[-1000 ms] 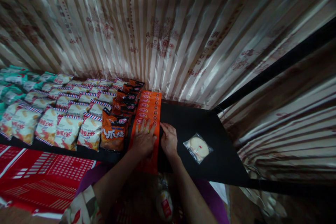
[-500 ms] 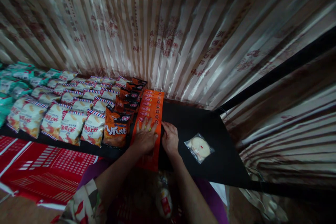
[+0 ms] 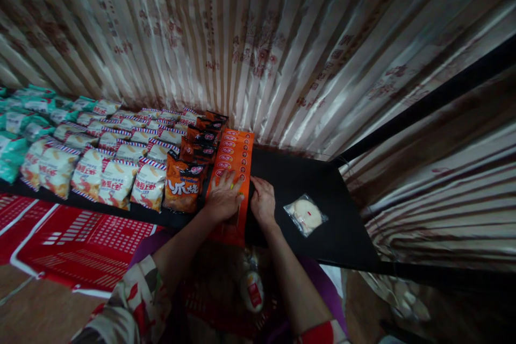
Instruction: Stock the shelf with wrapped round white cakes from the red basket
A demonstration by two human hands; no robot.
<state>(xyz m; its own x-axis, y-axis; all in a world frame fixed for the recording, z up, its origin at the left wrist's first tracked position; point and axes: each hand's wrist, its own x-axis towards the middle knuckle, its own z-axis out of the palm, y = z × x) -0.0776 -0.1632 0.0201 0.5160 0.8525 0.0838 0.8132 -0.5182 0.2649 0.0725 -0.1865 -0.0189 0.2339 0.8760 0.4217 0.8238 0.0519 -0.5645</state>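
An orange printed strip of snack packaging point(image 3: 231, 158) lies lengthwise on a black shelf board point(image 3: 298, 172). My left hand point(image 3: 224, 198) is spread flat on top of the strip, fingers apart. Along the strip's right edge is my right hand point(image 3: 264, 203), its fingers bent and held together; what is under them, if anything, is hidden. Left of the strip stands a row of orange-and-black snack bags point(image 3: 184, 185), the front one upright. Farther right on the board lies a clear packet with a round pale item point(image 3: 305, 215).
Rows of white snack bags point(image 3: 116, 183) and teal bags point(image 3: 12, 156) fill the board to the left. Below it are red plastic baskets point(image 3: 84, 247). A striped curtain point(image 3: 258, 27) hangs behind, with a dark bar point(image 3: 415, 102) at right. A small package point(image 3: 253, 290) sits below my arms.
The view has shifted slightly, so the shelf's contents appear a little higher. Both hands keep about the same places at the orange strip.
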